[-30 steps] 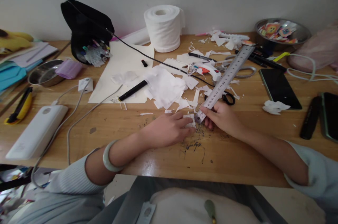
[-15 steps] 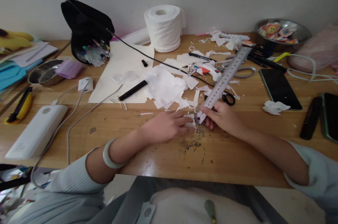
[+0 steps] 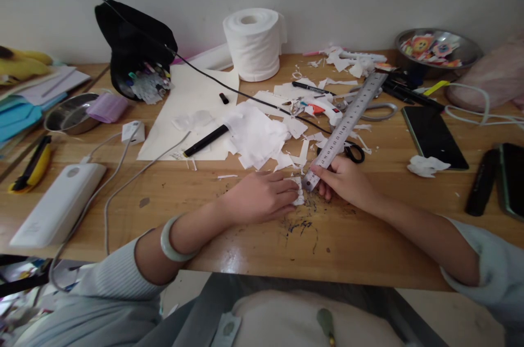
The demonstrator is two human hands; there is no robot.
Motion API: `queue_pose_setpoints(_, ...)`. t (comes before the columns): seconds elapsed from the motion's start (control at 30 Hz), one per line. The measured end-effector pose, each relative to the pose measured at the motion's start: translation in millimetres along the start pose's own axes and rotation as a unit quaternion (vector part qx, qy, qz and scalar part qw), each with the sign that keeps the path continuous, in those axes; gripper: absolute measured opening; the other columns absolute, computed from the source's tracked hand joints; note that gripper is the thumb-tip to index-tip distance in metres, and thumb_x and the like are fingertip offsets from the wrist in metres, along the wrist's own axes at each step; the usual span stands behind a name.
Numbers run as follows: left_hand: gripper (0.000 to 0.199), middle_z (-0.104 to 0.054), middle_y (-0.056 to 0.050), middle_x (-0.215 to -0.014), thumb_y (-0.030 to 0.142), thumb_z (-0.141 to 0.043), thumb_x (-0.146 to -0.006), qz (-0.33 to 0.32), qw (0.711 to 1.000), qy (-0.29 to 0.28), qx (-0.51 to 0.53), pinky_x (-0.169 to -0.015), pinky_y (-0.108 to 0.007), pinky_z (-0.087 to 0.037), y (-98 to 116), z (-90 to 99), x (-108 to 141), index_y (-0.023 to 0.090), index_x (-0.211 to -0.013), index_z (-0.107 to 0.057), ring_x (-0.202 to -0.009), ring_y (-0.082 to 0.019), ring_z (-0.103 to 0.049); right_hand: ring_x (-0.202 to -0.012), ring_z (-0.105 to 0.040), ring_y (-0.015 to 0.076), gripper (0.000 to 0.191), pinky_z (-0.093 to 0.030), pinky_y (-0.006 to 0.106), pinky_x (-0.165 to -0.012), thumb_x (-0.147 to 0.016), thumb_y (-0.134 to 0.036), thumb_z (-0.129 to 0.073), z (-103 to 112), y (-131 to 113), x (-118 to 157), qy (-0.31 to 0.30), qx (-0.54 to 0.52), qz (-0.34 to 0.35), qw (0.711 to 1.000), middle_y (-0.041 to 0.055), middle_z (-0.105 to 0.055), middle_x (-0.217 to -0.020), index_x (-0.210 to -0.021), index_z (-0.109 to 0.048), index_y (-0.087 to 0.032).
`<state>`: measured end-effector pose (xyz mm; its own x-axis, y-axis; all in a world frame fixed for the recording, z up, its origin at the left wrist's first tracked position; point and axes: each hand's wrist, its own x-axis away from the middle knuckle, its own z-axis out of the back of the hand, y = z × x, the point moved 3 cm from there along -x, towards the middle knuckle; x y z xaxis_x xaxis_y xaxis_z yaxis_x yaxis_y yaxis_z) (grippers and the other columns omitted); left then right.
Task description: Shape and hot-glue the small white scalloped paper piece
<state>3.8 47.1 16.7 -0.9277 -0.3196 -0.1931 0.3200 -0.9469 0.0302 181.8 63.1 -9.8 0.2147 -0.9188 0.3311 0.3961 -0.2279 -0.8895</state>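
Observation:
My right hand [image 3: 347, 180] grips the lower end of a steel ruler [image 3: 347, 120], thumb on top and fingers curled underneath. The ruler slants up and away to the right, over scissors [image 3: 355, 151] with black handles. Just left of its lower end lies a small piece of white paper [image 3: 300, 194] with dark marks, too small to read. My left hand [image 3: 266, 197] holds that paper against the table, its fingers close together and covering the left part.
White paper scraps [image 3: 257, 137], a black marker [image 3: 206, 140] and a large sheet [image 3: 164, 139] lie behind my hands. A tissue roll [image 3: 254, 49] stands at the wall. Phone [image 3: 434, 137] and crumpled tissue [image 3: 428, 166] are right; a power bank [image 3: 57, 205] is left.
My left fingers have shifted slightly on the small paper, and more of its right edge shows. My right hand and the ruler have stayed nearly still.

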Motion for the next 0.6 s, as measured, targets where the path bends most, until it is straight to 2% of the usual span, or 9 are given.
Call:
queue_pose_setpoints(0.27, 0.016, -0.065, -0.001, -0.100, 0.022, -0.046, -0.088, -0.013, 1.000, -0.004, -0.010, -0.064, -0.027, -0.041, -1.6, 0.3, 0.5, 0.018, -0.091, -0.062, -0.081, -0.015, -0.055, -0.034, -0.051, 0.0064, 0.029, -0.040, 0.017, -0.034, -0.085, -0.036, -0.050, 0.4, -1.4, 1.2, -0.001, 0.016, 0.005, 1.000, -0.0027, -0.056, -0.045, -0.064, -0.048, -0.017)
queue_pose_setpoints(0.6, 0.019, -0.065, -0.003, -0.101, 0.023, -0.043, -0.090, -0.013, 1.000, -0.027, -0.001, -0.064, -0.027, -0.041, -3.2, 0.5, 0.5, 0.018, -0.094, -0.062, -0.083, -0.016, -0.055, -0.034, -0.050, 0.0056, 0.029, -0.040, 0.016, -0.033, -0.085, -0.034, -0.050, -0.1, -1.2, 0.7, 0.002, 0.016, -0.004, 1.000, -0.0025, -0.056, -0.045, -0.062, -0.048, -0.017)
